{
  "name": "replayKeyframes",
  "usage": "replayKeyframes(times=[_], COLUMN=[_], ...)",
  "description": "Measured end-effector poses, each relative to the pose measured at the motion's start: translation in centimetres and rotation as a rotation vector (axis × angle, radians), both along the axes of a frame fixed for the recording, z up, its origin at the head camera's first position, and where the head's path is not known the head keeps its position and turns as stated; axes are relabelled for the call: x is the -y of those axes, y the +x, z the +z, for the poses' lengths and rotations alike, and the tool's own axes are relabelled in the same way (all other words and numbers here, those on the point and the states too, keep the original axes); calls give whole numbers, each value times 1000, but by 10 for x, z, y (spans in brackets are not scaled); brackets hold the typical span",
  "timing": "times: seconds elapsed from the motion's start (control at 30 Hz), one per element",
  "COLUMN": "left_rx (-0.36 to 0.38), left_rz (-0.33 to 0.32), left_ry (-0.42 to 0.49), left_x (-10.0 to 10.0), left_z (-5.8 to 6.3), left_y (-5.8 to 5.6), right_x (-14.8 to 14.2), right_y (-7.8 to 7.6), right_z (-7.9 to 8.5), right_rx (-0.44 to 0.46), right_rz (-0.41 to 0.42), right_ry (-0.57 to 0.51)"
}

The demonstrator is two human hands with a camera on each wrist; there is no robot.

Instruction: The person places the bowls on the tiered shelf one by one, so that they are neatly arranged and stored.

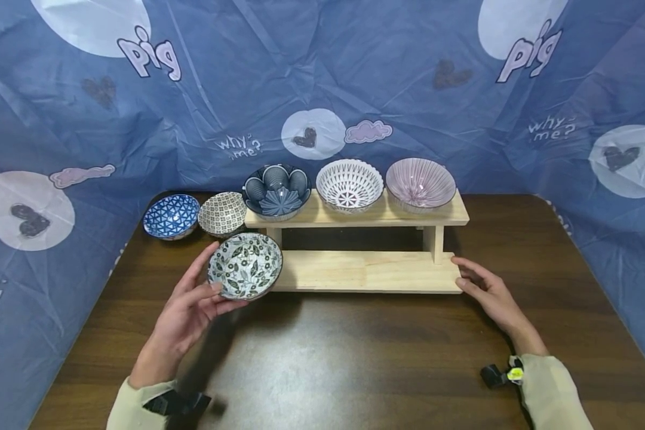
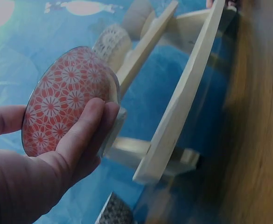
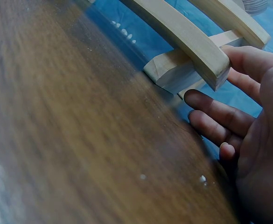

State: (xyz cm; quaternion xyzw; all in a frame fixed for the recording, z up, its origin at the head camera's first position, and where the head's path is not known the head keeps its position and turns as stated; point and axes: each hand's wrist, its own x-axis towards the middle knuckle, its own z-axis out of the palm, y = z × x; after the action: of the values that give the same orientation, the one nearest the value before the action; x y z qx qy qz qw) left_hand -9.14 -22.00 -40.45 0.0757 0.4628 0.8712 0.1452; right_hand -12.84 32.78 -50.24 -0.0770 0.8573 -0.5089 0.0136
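Observation:
My left hand [image 1: 185, 313] grips a small bowl [image 1: 245, 266] by its left side, tilted so the white inside with dark green leaves shows. In the left wrist view, the bowl's outside [image 2: 64, 100] is red with pale flowers. It is in front of the left end of a two-tier wooden stand [image 1: 365, 272]. At the stand's right end, my right hand [image 1: 491, 298] holds the end of the lower board between thumb and finger. In the right wrist view, other fingers [image 3: 220, 116] extend below that board [image 3: 192, 44].
On the upper tier sit a dark blue bowl [image 1: 277, 192], a white patterned bowl [image 1: 350, 186] and a purple-striped bowl [image 1: 421, 184]. Left of the stand, a blue bowl [image 1: 171, 216] and a beige-and-black bowl [image 1: 223, 214] rest on the brown table [image 1: 344, 358]. Blue printed cloth [image 1: 322, 71] hangs behind.

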Motion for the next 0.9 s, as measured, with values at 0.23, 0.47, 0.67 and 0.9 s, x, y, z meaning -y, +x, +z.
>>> replayKeyframes(times=[0.23,0.47,0.67,0.9], left_rx=[-23,-7,-3,0], left_rz=[-63,-80,-97,-111], left_ry=[17,-5,-12,-58], left_x=[-17,-32,-44,-65], left_z=[5,8,7,12], left_y=[-2,-5,-8,-12], right_x=[1,2,0,-1], right_y=[0,-1,-1,0], right_z=[0,0,-1,-2], right_rx=[-16,-2,4,3], right_rz=[21,9,5,8], right_ry=[-11,-10,0,-10])
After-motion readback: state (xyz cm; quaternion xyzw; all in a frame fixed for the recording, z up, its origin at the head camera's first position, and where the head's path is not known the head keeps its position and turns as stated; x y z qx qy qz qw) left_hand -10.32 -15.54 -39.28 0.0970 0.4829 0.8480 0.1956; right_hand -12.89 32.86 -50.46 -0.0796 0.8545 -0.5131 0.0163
